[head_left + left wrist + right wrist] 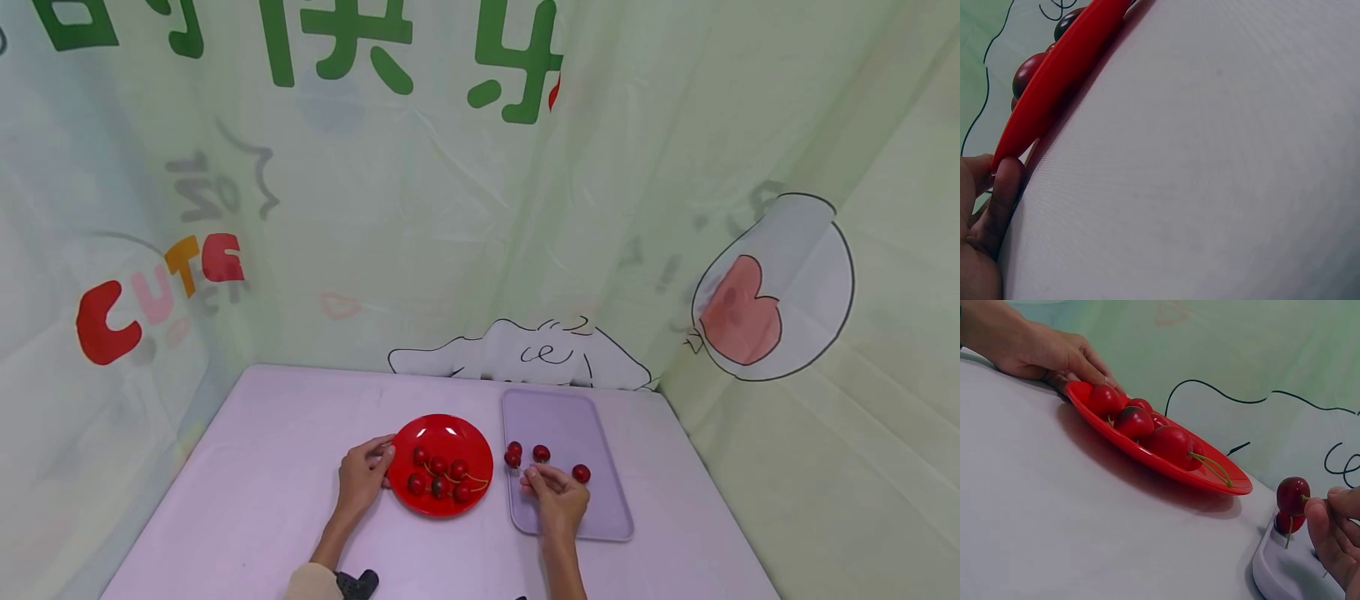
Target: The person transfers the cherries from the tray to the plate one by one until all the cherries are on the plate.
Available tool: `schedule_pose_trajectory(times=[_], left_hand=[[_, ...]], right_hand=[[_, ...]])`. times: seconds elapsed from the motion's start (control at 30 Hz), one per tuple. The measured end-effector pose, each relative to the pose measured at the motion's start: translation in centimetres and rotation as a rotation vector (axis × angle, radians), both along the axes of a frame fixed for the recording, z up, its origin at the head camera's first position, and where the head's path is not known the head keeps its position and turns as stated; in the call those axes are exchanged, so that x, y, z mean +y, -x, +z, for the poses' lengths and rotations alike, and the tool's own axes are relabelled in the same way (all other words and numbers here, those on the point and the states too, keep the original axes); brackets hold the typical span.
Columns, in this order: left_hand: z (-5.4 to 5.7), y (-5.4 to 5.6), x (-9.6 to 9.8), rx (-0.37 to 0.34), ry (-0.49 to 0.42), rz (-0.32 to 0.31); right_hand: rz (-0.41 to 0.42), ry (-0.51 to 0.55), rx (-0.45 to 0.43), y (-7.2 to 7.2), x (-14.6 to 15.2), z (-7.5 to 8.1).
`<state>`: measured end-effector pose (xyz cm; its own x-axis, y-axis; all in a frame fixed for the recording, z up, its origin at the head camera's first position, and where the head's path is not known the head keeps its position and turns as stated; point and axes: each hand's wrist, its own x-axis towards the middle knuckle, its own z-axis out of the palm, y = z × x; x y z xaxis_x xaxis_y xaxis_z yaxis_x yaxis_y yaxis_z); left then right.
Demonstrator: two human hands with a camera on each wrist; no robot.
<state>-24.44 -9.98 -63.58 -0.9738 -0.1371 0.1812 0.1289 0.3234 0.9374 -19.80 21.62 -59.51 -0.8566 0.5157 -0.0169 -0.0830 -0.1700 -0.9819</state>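
My left hand (pixel 360 479) grips the left rim of a round red plate (pixel 471 446), thumb on one side and fingers on the other. Several red cherries (pixel 439 466) lie on the plate, some with green stems. In the right wrist view, my right hand (pixel 1341 534) pinches the stem of a dark red cherry (pixel 1293 495) between thumb and fingertips. That cherry hangs over the left edge of a lilac tray (pixel 551 408), in front of another cherry (pixel 1289 522). Two more, a middle cherry (pixel 541 453) and a right-hand cherry (pixel 581 473), rest in the tray.
Plate and tray stand side by side on a pale pink table (pixel 300 417), with a narrow gap between them. A printed curtain (pixel 420 233) closes off the back and both sides. A black strap mount (pixel 357 585) sits at my left wrist.
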Motion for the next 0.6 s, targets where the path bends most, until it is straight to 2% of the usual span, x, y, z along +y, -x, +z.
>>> schedule_pose_trajectory(times=[0.27, 0.6], left_hand=[[0.08, 0.21, -0.11, -0.024, -0.014, -0.004], [0.16, -0.07, -0.06, -0.008, -0.016, -0.001]], right_hand=[[0.019, -0.010, -0.032, 0.13, -0.63, -0.14], [0.068, -0.017, -0.039, 0.22, -0.92, -0.10]])
